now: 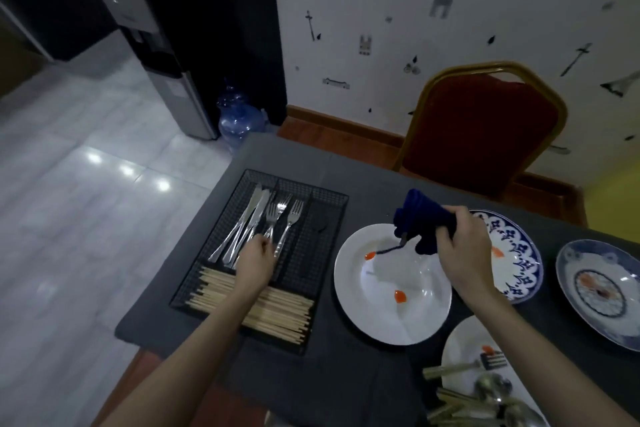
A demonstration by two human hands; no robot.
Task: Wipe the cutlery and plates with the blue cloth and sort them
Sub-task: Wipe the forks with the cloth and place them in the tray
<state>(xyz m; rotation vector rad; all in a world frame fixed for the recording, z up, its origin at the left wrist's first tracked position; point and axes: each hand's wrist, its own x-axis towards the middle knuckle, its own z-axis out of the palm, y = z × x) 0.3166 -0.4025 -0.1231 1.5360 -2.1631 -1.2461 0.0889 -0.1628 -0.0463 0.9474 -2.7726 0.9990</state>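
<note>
left hand [255, 260] over black cutlery tray [332, 215], fingertips at a fork handle, grip unclear, right hand [462, 246] clutching bunched blue cloth [424, 218] above white plate [393, 288] on table [346, 378]

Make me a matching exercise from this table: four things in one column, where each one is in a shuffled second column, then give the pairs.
Things
1. blue cloth
2. forks
3. chopsticks
4. white plate

Places
A. near compartment of the black tray
B. on the table, beside the tray, with orange bits on it
C. in the right hand
D. middle compartment of the tray, at the left hand

Pairs: 1-C, 2-D, 3-A, 4-B
</note>
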